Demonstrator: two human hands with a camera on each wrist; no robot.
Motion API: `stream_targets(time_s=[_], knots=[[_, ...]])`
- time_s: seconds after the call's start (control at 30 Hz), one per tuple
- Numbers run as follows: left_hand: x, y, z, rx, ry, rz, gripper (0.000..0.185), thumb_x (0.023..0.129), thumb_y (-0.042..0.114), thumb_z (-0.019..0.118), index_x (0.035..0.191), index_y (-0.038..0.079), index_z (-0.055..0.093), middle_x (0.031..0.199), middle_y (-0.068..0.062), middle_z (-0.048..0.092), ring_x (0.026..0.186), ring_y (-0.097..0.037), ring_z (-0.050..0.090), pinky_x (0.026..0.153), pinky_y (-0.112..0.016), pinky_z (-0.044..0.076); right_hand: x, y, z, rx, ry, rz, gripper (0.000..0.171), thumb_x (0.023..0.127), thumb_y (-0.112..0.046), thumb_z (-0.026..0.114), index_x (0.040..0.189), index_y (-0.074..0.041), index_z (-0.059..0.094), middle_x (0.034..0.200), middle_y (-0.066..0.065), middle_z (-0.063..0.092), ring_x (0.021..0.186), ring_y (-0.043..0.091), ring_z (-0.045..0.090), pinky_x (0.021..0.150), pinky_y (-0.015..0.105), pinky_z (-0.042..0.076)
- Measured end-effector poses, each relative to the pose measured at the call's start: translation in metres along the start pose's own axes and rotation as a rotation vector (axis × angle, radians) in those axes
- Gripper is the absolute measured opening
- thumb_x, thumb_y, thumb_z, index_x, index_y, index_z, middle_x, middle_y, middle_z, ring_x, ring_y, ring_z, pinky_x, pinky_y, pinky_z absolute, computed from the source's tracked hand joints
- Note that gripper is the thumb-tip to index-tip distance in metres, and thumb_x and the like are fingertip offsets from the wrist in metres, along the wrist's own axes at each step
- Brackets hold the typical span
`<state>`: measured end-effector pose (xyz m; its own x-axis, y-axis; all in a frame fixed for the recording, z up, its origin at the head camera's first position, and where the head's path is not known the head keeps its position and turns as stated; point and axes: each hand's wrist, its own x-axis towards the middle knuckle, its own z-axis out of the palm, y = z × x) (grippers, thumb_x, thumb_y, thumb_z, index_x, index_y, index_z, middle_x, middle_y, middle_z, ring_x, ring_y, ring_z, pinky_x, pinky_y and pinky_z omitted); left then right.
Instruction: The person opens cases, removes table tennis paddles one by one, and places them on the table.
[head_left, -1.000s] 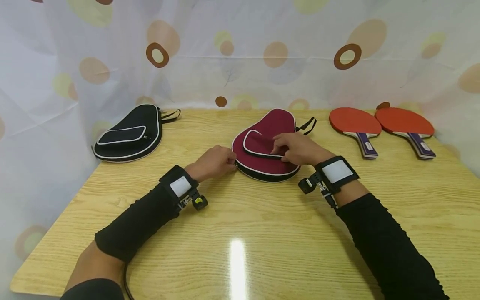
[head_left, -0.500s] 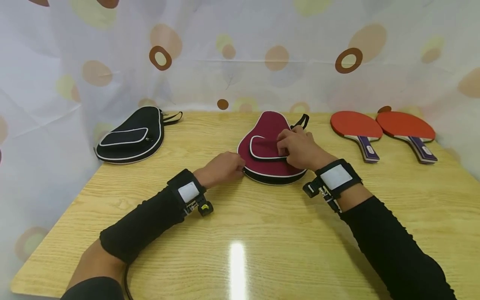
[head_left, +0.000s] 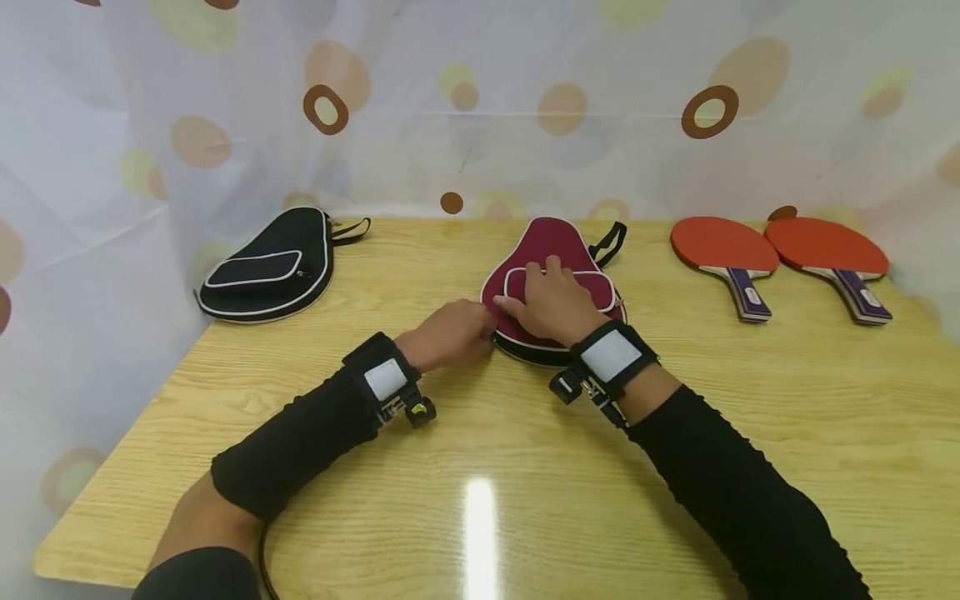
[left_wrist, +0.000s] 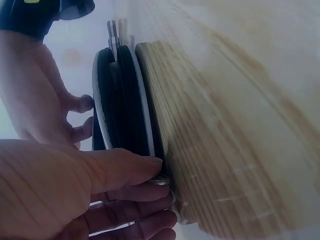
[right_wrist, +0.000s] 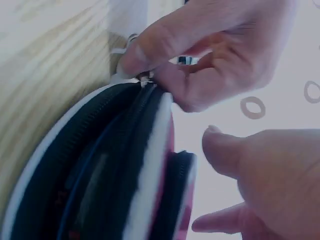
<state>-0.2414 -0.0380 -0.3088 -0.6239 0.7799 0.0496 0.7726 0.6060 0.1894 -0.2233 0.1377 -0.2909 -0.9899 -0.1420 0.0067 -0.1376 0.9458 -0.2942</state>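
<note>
Head view: the maroon paddle case (head_left: 558, 287) lies at center frame on the wooden table (head_left: 675, 433). The right hand (head_left: 551, 304) presses flat on it, fingers fairly straight; the left hand (head_left: 450, 333) pinches at its left edge.

Left wrist view: thumb and fingers clamp the zipper pull (left_wrist: 160, 181), lower center.

Right wrist view: the pull (right_wrist: 145, 77) sits upper left. Best to keep the case pinned and draw along the seam.

The right hand (head_left: 553, 302) covers much of the maroon racket case (head_left: 542, 242), hiding its front pocket's middle. The zipper pull (right_wrist: 145, 77) is nearly buried between the left hand's (head_left: 448, 335) fingers (right_wrist: 165, 42). Both wrist views are blurred, and the case's inside cannot be seen.
</note>
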Motion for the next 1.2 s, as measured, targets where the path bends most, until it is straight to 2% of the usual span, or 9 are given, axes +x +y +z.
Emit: stream_targets(time_s=[0.17,0.33,0.5,0.63,0.9,1.0,1.2], knots=[[0.003,0.001,-0.002,-0.005,-0.013,-0.005,0.027,0.091,0.002,0.068,0.069,0.009,0.053,0.063,0.005,0.035,0.063,-0.011,0.038,0.058,-0.022,0.028,0.008,-0.008,0.002,-0.085,-0.010,0.078,0.078,0.098,-0.052,0.058,0.144,0.009,0.044,0.135,0.030,0.045,0.122,0.051,0.051,0.095,0.063,0.048],[0.006,0.000,-0.004,-0.011,0.000,-0.004,0.028,0.091,0.004,0.069,0.069,0.010,0.054,0.066,0.004,0.038,0.066,-0.012,0.039,0.060,-0.023,0.030,0.011,-0.003,-0.005,-0.074,-0.035,0.068,0.071,0.098,-0.046,0.059,0.145,0.005,0.046,0.141,0.029,0.043,0.123,0.053,0.049,0.096,0.064,0.047],[0.009,0.000,-0.005,-0.007,0.001,0.032,0.027,0.091,0.006,0.070,0.070,0.010,0.054,0.068,0.004,0.040,0.069,-0.013,0.041,0.064,-0.025,0.033,0.013,0.002,-0.010,-0.084,-0.081,0.009,0.068,0.100,-0.039,0.056,0.148,0.006,0.042,0.147,0.031,0.040,0.138,0.045,0.036,0.109,0.064,0.033],[0.009,0.001,-0.004,0.002,-0.011,0.028,0.027,0.090,0.005,0.070,0.070,0.010,0.052,0.069,0.003,0.040,0.069,-0.013,0.040,0.065,-0.025,0.033,0.013,0.008,-0.010,-0.083,-0.117,-0.041,0.067,0.101,-0.037,0.056,0.150,0.006,0.040,0.149,0.032,0.040,0.143,0.042,0.029,0.112,0.065,0.025],[0.008,0.002,-0.002,-0.022,-0.033,-0.009,0.023,0.094,0.010,0.071,0.074,0.007,0.058,0.073,0.002,0.044,0.069,-0.013,0.042,0.064,-0.024,0.032,0.005,0.028,-0.010,0.027,-0.182,-0.091,0.069,0.101,-0.037,0.058,0.157,-0.005,0.033,0.153,0.030,0.027,0.132,0.056,0.031,0.107,0.067,0.031],[0.008,0.002,-0.001,-0.030,-0.029,-0.003,0.025,0.094,0.010,0.071,0.073,0.008,0.057,0.073,0.001,0.044,0.069,-0.012,0.043,0.063,-0.024,0.032,0.004,0.033,-0.013,0.026,-0.204,-0.131,0.069,0.101,-0.037,0.059,0.157,-0.006,0.033,0.152,0.028,0.028,0.130,0.055,0.032,0.106,0.067,0.032],[0.006,0.002,0.001,-0.050,-0.016,0.016,0.033,0.093,0.008,0.071,0.068,0.011,0.049,0.071,0.003,0.041,0.069,-0.012,0.041,0.063,-0.024,0.031,0.003,0.041,-0.016,0.063,-0.245,-0.205,0.066,0.099,-0.034,0.062,0.155,-0.007,0.038,0.152,0.028,0.029,0.132,0.054,0.029,0.107,0.068,0.025]])
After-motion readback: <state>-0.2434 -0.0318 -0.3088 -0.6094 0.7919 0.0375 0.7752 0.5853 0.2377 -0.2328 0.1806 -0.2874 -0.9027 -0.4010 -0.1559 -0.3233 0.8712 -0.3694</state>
